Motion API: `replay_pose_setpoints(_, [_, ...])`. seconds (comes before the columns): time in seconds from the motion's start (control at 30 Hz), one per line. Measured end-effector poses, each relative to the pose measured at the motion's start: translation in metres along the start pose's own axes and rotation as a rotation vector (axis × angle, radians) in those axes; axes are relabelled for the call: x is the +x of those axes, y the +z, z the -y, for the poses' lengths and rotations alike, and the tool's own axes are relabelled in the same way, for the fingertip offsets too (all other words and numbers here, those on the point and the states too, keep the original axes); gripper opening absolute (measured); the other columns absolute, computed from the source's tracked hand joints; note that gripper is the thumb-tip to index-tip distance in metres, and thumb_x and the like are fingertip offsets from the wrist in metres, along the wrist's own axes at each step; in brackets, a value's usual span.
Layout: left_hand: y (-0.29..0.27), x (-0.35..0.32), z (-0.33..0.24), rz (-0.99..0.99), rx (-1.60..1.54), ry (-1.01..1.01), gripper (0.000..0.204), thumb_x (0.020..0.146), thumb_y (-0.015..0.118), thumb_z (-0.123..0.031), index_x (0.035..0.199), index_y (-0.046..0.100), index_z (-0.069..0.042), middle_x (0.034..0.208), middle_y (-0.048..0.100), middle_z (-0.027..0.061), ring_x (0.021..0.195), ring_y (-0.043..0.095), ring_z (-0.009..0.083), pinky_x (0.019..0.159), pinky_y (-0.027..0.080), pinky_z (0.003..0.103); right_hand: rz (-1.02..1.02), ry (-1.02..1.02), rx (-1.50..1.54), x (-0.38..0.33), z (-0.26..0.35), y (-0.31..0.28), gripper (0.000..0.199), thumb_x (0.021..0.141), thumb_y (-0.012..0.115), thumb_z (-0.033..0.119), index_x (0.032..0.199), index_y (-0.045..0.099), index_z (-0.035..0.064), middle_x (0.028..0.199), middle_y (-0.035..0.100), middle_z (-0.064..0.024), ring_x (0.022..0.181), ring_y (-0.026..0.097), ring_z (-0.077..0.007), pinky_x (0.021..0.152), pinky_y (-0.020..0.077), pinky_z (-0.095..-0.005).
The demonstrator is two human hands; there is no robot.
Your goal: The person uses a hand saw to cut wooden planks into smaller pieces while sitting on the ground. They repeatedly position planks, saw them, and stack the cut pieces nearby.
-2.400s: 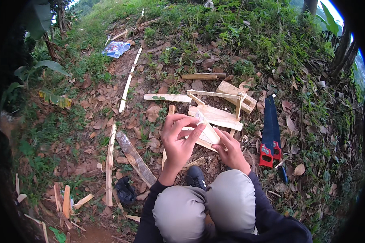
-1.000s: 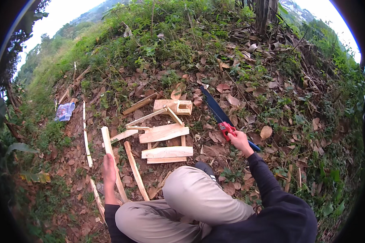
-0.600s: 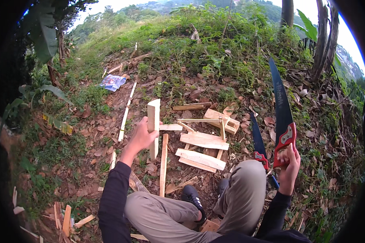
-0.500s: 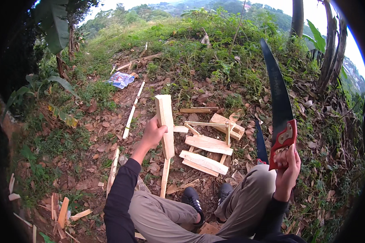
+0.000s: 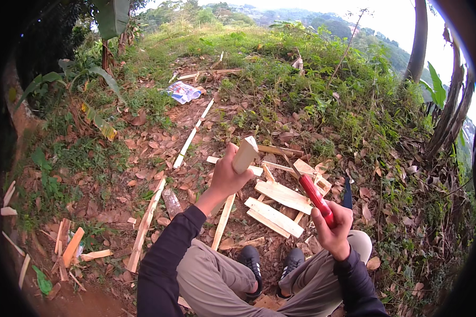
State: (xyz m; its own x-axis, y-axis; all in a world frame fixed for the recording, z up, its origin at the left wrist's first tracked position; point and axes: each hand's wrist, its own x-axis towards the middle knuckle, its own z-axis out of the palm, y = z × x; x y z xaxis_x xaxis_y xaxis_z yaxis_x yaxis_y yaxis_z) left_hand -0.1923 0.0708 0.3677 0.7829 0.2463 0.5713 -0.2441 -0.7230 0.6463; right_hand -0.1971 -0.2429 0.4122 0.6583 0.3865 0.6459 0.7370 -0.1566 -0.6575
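My left hand is closed round a pale wooden block, whose cut end tips up and away from me. My right hand grips the red handle of a handsaw. The saw's blade is seen nearly edge-on, so it looks like a thin dark strip running up and left from the handle. Block and saw are apart. Beyond my shoes, a small assembly of pale boards and sticks lies on the ground between the two hands. A second dark saw blade shows just past my right knee.
Long wood strips lie on the leafy ground to the left. Offcuts are heaped at the lower left. A printed plastic bag lies farther off. Green plants cover the slope ahead; tree trunks stand at the right.
The right hand has brought the saw down and left, turning its blade from upright broadside to edge-on. The left hand has tilted the block so its end faces up. The view has shifted.
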Motion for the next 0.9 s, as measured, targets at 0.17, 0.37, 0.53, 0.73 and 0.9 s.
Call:
replay_pose_setpoints(0.17, [-0.015,-0.008,0.024,0.1,-0.123,-0.15,0.028,0.077,0.063,-0.015,0.101,0.054,-0.002,0.07,0.06,0.0119,0.064,0.064,0.0251,0.059,0.05,0.039,0.028,-0.129,0.039,-0.009,-0.011,0.01,0.018,0.079,0.075,0.007,0.074,0.06,-0.0016,0.063,0.056,-0.0126,0.051,0.057,-0.0251,0.052,0.0451,-0.0311])
replay_pose_setpoints(0.37, [-0.005,-0.013,0.031,0.089,-0.479,-0.26,0.04,0.085,0.051,-0.007,0.124,0.045,-0.003,0.077,0.056,0.0062,0.065,0.061,0.0171,0.063,0.054,0.033,0.123,-0.231,0.052,-0.013,-0.021,0.021,0.021,0.08,0.074,0.004,0.071,0.055,-0.0008,0.063,0.053,-0.0121,0.051,0.053,-0.0248,0.051,0.0423,-0.0316])
replay_pose_setpoints(0.53, [-0.007,-0.008,0.03,0.128,-0.509,-0.248,0.039,0.09,0.051,-0.013,0.129,0.052,-0.006,0.083,0.063,0.0061,0.062,0.062,0.0119,0.058,0.052,0.028,0.141,-0.259,-0.013,-0.014,-0.024,0.022,0.022,0.077,0.074,0.001,0.07,0.054,-0.0008,0.062,0.049,-0.0132,0.051,0.051,-0.0283,0.05,0.0421,-0.034])
replay_pose_setpoints(0.73, [-0.007,-0.009,0.021,-0.059,-0.058,-0.012,0.018,0.089,0.056,-0.015,0.104,0.054,-0.005,0.073,0.061,0.011,0.061,0.063,0.0266,0.061,0.051,0.039,0.13,-0.246,-0.031,-0.014,-0.026,0.027,0.027,0.076,0.076,0.002,0.068,0.051,0.001,0.062,0.048,-0.0128,0.051,0.049,-0.0293,0.049,0.0408,-0.0356])
replay_pose_setpoints(0.9, [-0.016,-0.003,0.008,-0.016,-0.009,-0.157,0.016,0.089,0.057,-0.015,0.101,0.054,-0.004,0.073,0.061,0.0196,0.068,0.065,0.0396,0.064,0.051,0.045,0.162,-0.227,-0.085,-0.017,-0.027,0.029,0.024,0.077,0.075,0.002,0.07,0.052,0.0002,0.062,0.047,-0.0128,0.05,0.049,-0.0284,0.049,0.0398,-0.0354])
